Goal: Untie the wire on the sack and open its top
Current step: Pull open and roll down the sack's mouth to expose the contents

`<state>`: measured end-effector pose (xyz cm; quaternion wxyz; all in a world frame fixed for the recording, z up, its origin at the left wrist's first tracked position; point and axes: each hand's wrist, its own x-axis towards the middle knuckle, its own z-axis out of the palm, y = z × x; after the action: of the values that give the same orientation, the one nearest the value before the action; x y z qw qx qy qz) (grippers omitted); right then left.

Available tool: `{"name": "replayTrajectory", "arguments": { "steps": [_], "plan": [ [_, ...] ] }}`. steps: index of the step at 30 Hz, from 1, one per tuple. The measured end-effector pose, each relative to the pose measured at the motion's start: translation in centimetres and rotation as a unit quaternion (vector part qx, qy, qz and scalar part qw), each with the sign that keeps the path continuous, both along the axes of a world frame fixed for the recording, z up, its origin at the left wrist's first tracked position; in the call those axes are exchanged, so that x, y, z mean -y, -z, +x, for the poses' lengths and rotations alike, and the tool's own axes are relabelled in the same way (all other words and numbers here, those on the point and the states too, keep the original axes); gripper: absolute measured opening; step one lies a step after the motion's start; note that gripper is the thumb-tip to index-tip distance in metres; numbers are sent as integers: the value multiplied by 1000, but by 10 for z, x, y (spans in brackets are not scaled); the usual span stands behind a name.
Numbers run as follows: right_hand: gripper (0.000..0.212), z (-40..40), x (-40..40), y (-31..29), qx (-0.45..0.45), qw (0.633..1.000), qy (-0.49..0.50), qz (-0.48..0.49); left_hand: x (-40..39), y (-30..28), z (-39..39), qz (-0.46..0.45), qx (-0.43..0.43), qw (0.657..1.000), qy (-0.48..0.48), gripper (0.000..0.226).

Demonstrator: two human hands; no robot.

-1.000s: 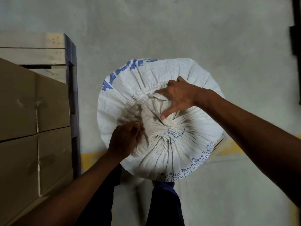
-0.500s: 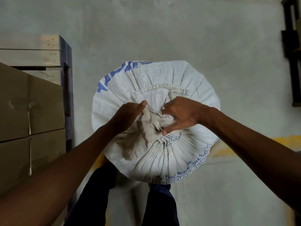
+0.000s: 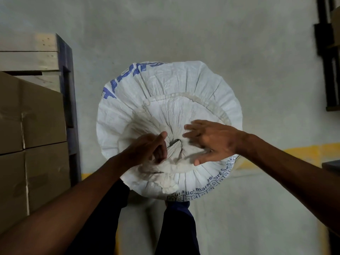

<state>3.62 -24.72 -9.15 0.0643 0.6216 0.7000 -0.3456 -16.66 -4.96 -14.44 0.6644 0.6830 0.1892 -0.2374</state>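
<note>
soft, even, dim light is cast from above; no glare is seen; the sack (image 3: 184, 92) is the brightest area; faint shadows are thrown beneath the hands; the right hand (image 3: 213, 142) is smeared by motion blur; edges are bent by the wide lens; corners are darkened

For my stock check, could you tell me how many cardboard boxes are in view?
2, stacked at the left: upper box, lower box beneath it. More may be hidden beyond the frame.
</note>
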Motion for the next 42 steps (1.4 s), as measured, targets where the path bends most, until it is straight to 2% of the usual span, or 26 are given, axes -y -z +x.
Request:
{"name": "replayTrajectory", "arguments": {
  "steps": [2, 4, 8, 12, 15, 20, 22, 25, 27, 30, 32, 34, 38, 42],
  "plan": [
    [103, -5, 4, -3, 2, 999, 32, -4, 7, 1, -2, 39, 30, 998, -28, 66],
    [89, -9, 5, -5, 3, 998, 62, -6, 13, 3, -4, 81, 47, 995, -31, 53],
    [79, -20, 11, 2, 57, 997, 47, -23, 18, 3, -3, 122, 57, 991, -3, 63],
    [76, -27, 20, 12, 72, 996, 56, 3, 19, 2, -7, 128, 60, 988, 57, 57],
    [78, -30, 26, 15, 75, 995, 56, 44, 17, -1, -3, 111, 36, 987, 109, 81],
    [77, -30, 37, 16, 61, 994, 48, 78, 11, -5, 4, 61, 1, 990, 125, 68],
    [78, -29, 41, 17, 51, 994, 39, 85, 11, -6, 2, 100, 21, 985, 141, 77],
    [79, -31, 44, 18, 57, 995, 13, 79, 15, -10, -4, 175, 29, 975, 133, 62],
    [79, -35, 45, 21, 61, 996, 5, 69, 18, -13, -7, 186, 27, 973, 134, 69],
    [73, -43, 45, 23, 16, 997, 68, 37, 22, -14, -9, 204, 30, 960, 189, 88],
    [80, -46, 42, 25, -7, 992, 125, 26, 22, -15, -8, 211, 31, 951, 226, 91],
    [85, -48, 40, 27, 13, 992, 122, 24, 23, -15, -6, 216, 30, 947, 234, 93],
    [68, -49, 40, 31, 60, 995, 76, 31, 23, -11, -5, 219, 7, 965, 147, 88],
    [73, -52, 50, 37, 69, 994, 68, 46, 26, -4, -9, 257, -12, 944, 207, 97]
  ]
}}
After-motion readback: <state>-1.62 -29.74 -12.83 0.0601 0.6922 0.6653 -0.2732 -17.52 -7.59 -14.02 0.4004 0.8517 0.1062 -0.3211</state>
